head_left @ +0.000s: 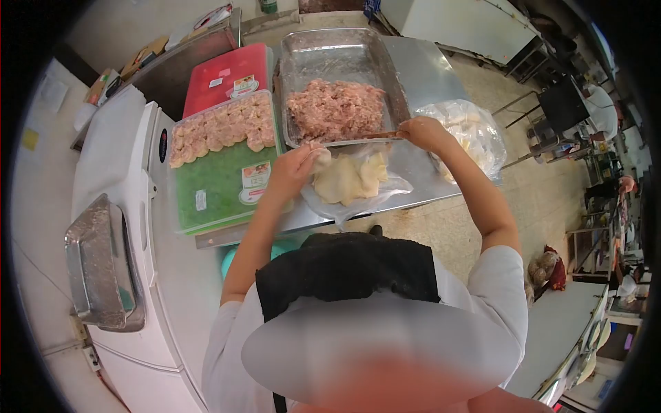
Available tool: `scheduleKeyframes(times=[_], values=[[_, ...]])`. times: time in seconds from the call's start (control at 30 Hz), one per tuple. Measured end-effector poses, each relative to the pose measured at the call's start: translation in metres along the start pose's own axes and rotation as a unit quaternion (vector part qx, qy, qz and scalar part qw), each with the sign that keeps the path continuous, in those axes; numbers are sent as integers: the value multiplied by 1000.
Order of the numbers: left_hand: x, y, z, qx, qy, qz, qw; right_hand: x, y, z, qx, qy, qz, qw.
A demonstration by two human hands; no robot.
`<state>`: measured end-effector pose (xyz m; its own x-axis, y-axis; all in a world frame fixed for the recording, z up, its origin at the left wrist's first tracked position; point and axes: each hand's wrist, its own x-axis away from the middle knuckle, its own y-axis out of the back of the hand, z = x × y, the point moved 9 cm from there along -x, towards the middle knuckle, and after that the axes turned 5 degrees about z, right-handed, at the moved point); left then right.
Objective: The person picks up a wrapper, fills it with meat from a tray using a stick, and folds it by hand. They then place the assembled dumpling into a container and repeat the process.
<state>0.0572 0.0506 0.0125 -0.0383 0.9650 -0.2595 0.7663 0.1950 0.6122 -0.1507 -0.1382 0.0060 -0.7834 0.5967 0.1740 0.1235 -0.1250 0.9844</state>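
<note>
My left hand is closed around a small dumpling, whose pale wrapper and pink top show at the fingertips. In my right hand is a thin brown spatula, lying low along the near rim of a metal tray. A mound of minced meat fills the tray's near half. Just below the tray, a loose pile of yellowish dumpling wrappers lies on an open plastic bag. Left of my left hand, rows of filled dumplings sit on a green tray.
A red tray lies beyond the green one. On the steel table, a clear bag of more wrappers stands at right. A white appliance with a metal pan flanks the left. Another person is far right.
</note>
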Motion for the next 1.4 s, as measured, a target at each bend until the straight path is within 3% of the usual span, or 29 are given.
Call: scheduleKeyframes(times=[0.27,0.37,0.47,0.57,0.67,0.77,0.87,1.0,1.1,1.17,1.3,1.4], values=[[-7,2,0,45,48,-21,998,-13,27,-12,129,93,-107,981],[-7,5,2,41,75,-46,995,-9,-11,14,126,173,-127,969],[-8,8,7,21,102,-72,992,6,5,39,137,202,-63,968],[-7,7,18,-22,126,-90,988,-5,36,2,106,124,-43,986],[-6,7,29,-52,165,-96,980,-27,45,-13,97,174,-106,974],[-6,13,24,-32,152,-151,976,-35,-14,3,44,266,-112,956],[-3,22,20,-42,175,-190,965,-8,2,23,69,286,-77,953],[4,26,30,-51,218,-226,948,-47,28,-9,80,240,-49,966],[5,28,26,-47,215,-248,944,-50,1,13,39,355,-136,924],[4,29,22,-40,171,-266,948,-28,-9,31,59,344,-113,930],[5,27,28,26,204,-250,946,-37,12,9,80,305,-55,947],[4,27,21,38,198,-259,945,-58,17,6,104,293,-76,947]])
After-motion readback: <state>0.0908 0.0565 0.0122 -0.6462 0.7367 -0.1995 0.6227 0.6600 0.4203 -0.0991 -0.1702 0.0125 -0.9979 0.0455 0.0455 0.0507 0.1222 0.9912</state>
